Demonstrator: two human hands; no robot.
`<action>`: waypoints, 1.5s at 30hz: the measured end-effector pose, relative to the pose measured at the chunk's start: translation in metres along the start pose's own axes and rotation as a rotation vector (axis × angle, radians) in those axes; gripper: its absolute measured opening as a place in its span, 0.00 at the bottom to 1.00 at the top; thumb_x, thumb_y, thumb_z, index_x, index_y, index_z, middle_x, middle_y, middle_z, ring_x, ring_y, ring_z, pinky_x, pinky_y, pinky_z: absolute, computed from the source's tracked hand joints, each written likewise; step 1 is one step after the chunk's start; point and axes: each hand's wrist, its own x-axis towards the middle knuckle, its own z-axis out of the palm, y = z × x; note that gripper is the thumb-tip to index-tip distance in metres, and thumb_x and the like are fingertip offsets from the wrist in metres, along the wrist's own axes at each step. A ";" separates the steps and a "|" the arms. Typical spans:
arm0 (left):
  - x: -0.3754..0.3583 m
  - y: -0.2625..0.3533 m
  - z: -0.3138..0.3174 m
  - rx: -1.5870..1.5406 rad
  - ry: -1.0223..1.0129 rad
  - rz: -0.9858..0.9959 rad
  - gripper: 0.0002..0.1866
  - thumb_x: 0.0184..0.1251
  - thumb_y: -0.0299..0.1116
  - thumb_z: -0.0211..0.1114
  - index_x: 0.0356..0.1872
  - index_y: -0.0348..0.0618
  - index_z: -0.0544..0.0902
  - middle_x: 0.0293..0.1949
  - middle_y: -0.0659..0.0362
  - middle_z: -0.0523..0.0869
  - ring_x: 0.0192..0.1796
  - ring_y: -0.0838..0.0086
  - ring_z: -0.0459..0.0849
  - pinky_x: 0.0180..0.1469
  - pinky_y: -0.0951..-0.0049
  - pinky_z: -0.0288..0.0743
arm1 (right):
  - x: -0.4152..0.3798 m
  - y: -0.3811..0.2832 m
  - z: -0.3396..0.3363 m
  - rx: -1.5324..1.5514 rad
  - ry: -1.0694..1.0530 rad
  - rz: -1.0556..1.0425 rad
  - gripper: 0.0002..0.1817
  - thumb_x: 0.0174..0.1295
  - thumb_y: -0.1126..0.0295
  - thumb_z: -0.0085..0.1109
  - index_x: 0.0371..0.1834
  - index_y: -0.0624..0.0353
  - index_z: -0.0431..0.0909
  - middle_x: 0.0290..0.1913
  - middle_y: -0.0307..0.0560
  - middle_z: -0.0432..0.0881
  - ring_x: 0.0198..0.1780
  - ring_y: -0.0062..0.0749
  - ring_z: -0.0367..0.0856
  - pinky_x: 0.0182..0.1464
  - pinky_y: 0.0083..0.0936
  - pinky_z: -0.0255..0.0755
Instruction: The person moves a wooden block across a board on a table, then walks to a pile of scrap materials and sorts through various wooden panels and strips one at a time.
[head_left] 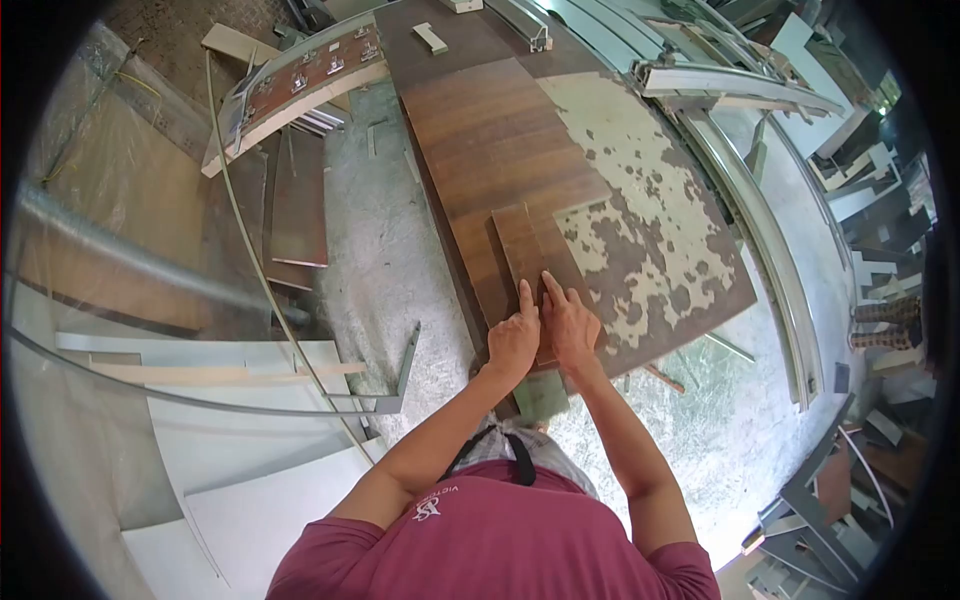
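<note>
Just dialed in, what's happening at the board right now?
A person bends over a large brown board on the floor, whose right part shows patchy pale residue. Both hands press a narrow wood-grain strip flat onto it: the left hand and right hand sit side by side at its near end, index fingers extended.

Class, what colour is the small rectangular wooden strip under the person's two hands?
Dark brown wood grain: the small rectangular wooden strip, touched by left hand and right hand, shows best in the head view.
</note>
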 end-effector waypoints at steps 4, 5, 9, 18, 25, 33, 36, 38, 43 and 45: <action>-0.044 0.006 0.005 0.023 0.014 0.038 0.29 0.65 0.39 0.50 0.64 0.38 0.57 0.18 0.50 0.81 0.21 0.59 0.83 0.24 0.62 0.77 | -0.043 0.004 -0.021 -0.019 -0.018 0.007 0.18 0.60 0.59 0.50 0.56 0.35 0.70 0.30 0.42 0.76 0.24 0.40 0.79 0.24 0.34 0.72; -0.049 0.008 0.004 0.047 0.003 0.035 0.29 0.66 0.39 0.49 0.65 0.37 0.57 0.19 0.50 0.82 0.22 0.60 0.83 0.24 0.63 0.78 | -0.049 0.004 -0.023 -0.020 -0.016 0.001 0.18 0.60 0.59 0.50 0.56 0.35 0.70 0.30 0.42 0.76 0.24 0.40 0.79 0.24 0.34 0.72; -0.058 0.009 0.003 0.064 0.027 0.016 0.29 0.66 0.40 0.49 0.65 0.38 0.57 0.19 0.50 0.82 0.22 0.60 0.83 0.24 0.63 0.78 | -0.060 0.004 -0.020 -0.045 0.040 -0.081 0.19 0.57 0.62 0.53 0.54 0.40 0.72 0.29 0.44 0.74 0.24 0.39 0.79 0.23 0.32 0.74; -0.040 -0.001 -0.002 0.000 0.036 -0.046 0.27 0.66 0.39 0.48 0.64 0.40 0.58 0.19 0.46 0.81 0.24 0.55 0.83 0.26 0.58 0.77 | -0.040 -0.003 -0.007 0.014 0.071 -0.180 0.23 0.53 0.65 0.55 0.55 0.45 0.71 0.29 0.45 0.74 0.26 0.39 0.80 0.25 0.32 0.74; 0.018 -0.025 -0.015 0.035 0.035 -0.056 0.27 0.67 0.39 0.46 0.64 0.39 0.58 0.22 0.45 0.82 0.26 0.55 0.83 0.30 0.57 0.78 | 0.015 -0.027 0.020 0.026 0.085 -0.153 0.21 0.54 0.65 0.54 0.54 0.45 0.72 0.31 0.45 0.75 0.27 0.40 0.80 0.26 0.32 0.75; 0.103 -0.054 -0.031 0.043 -0.011 -0.083 0.26 0.69 0.40 0.43 0.65 0.39 0.56 0.27 0.44 0.83 0.31 0.56 0.84 0.33 0.59 0.78 | 0.094 -0.055 0.047 0.025 0.048 -0.113 0.22 0.53 0.62 0.56 0.55 0.44 0.71 0.33 0.47 0.76 0.30 0.42 0.81 0.29 0.34 0.75; 0.138 -0.066 -0.038 0.027 -0.012 -0.081 0.26 0.69 0.40 0.42 0.65 0.39 0.55 0.29 0.44 0.83 0.32 0.56 0.84 0.35 0.60 0.79 | 0.128 -0.066 0.060 0.040 0.048 -0.110 0.22 0.54 0.62 0.56 0.55 0.44 0.71 0.34 0.48 0.76 0.31 0.43 0.81 0.31 0.35 0.75; 0.163 -0.075 -0.043 0.032 -0.039 -0.091 0.27 0.67 0.37 0.43 0.65 0.37 0.54 0.31 0.44 0.83 0.35 0.56 0.84 0.36 0.61 0.79 | 0.152 -0.073 0.071 0.044 0.046 -0.105 0.22 0.54 0.62 0.55 0.55 0.44 0.71 0.34 0.48 0.76 0.32 0.44 0.81 0.31 0.35 0.75; 0.226 -0.099 -0.053 0.023 -0.044 -0.071 0.29 0.64 0.32 0.45 0.65 0.35 0.53 0.32 0.44 0.84 0.35 0.57 0.84 0.37 0.61 0.79 | 0.213 -0.092 0.097 0.003 -0.005 -0.044 0.21 0.56 0.60 0.53 0.56 0.40 0.70 0.37 0.47 0.77 0.35 0.43 0.81 0.34 0.35 0.74; 0.252 -0.110 -0.053 0.015 -0.037 -0.062 0.29 0.63 0.31 0.46 0.65 0.34 0.53 0.32 0.44 0.84 0.35 0.57 0.84 0.37 0.61 0.79 | 0.237 -0.099 0.108 0.001 -0.003 -0.042 0.21 0.57 0.60 0.52 0.56 0.40 0.69 0.37 0.47 0.77 0.35 0.43 0.80 0.34 0.35 0.74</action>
